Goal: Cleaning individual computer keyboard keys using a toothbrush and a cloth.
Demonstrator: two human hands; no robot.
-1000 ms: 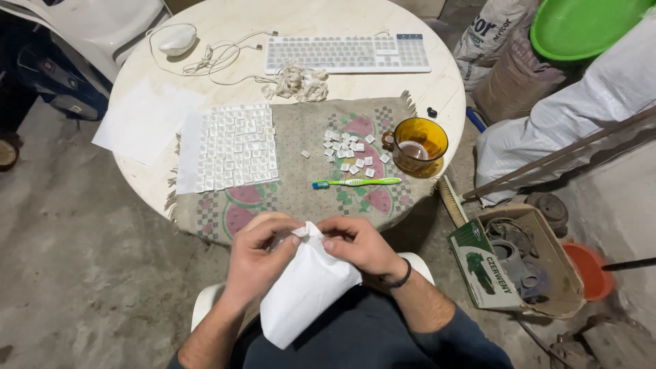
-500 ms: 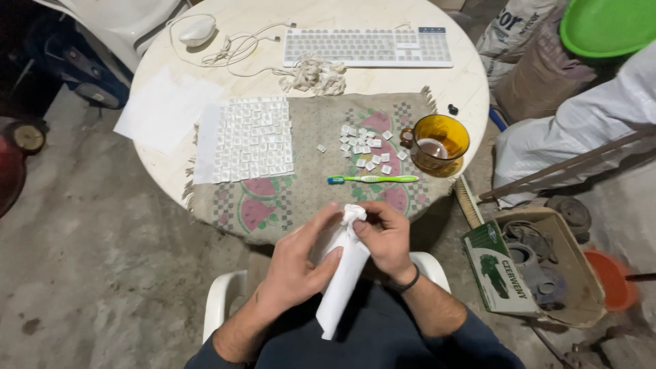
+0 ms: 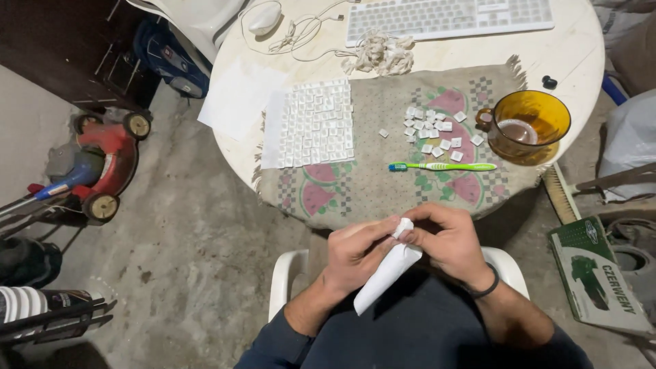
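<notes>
Evidently both hands pinched one white cloth over the lap.
Left hand (image 3: 355,254) and right hand (image 3: 447,242) closed on cloth (image 3: 386,273) — a small keycap inside it, if any, could slip to the floor unseen.

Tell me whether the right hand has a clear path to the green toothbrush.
Probably yes, once freed: the right hand pinches the white cloth with the left hand. The green toothbrush lies on the mat just ahead, nothing between them.

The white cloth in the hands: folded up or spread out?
Bunched, not spread: the cloth hangs as a narrow twist, both hands pinching its top.
</notes>
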